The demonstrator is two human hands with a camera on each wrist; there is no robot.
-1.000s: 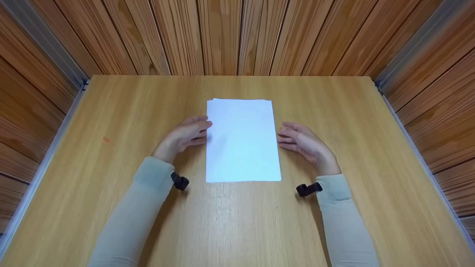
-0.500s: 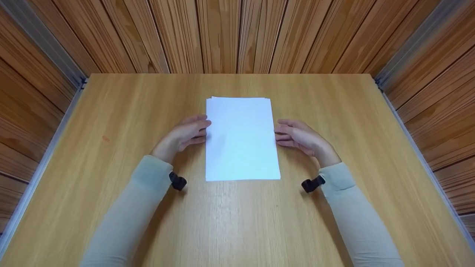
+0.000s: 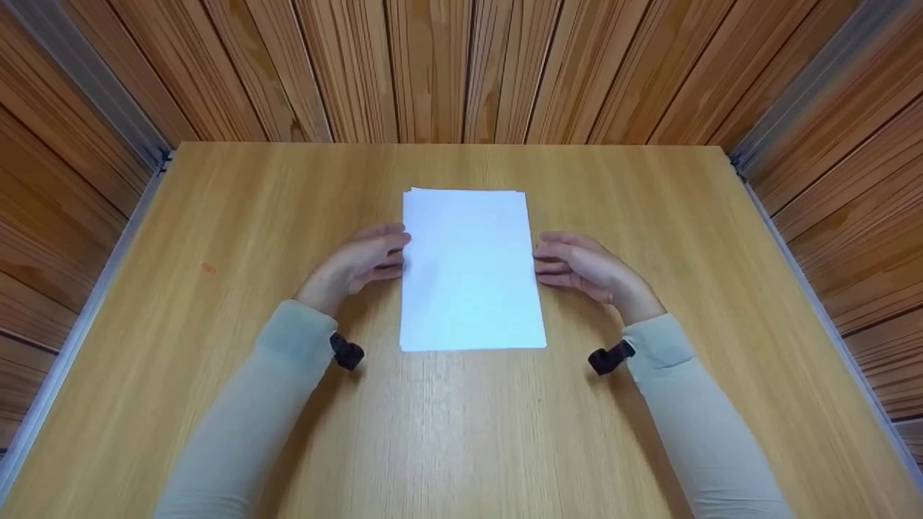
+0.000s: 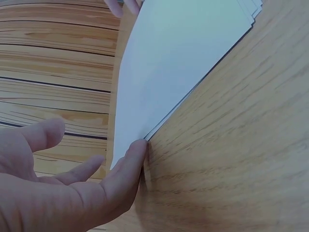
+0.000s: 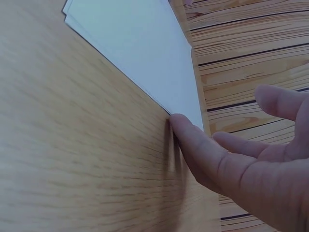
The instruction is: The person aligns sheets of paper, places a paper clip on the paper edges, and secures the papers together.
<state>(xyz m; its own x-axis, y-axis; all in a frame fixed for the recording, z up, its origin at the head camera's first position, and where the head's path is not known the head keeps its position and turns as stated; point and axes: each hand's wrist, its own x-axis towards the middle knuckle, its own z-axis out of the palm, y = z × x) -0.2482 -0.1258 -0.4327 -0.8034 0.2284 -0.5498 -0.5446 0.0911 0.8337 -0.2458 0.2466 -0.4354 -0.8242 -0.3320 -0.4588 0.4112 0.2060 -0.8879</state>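
Note:
A stack of white paper sheets (image 3: 472, 288) lies flat at mid-table, its corners slightly uneven in both wrist views. My left hand (image 3: 358, 261) stands at the left long edge, fingertips touching the sheets' side. In the left wrist view its fingers (image 4: 128, 166) are extended and the thumb is raised off the paper. Across from it, my right hand (image 3: 591, 270) has its fingertips against the right long edge. The right wrist view shows those fingers (image 5: 193, 140) nearly straight at the stack's side, thumb lifted. Neither hand pinches a sheet.
The stack rests on a light wooden table (image 3: 461, 432). Wooden plank walls (image 3: 433, 72) enclose it at the back and sides, with grey metal strips (image 3: 793, 288) along the side edges. A small reddish mark (image 3: 208, 268) is on the left of the tabletop.
My right hand has moved left from just beside the stack to touch its right edge, its forearm swinging outward. My left hand has stayed at the left edge.

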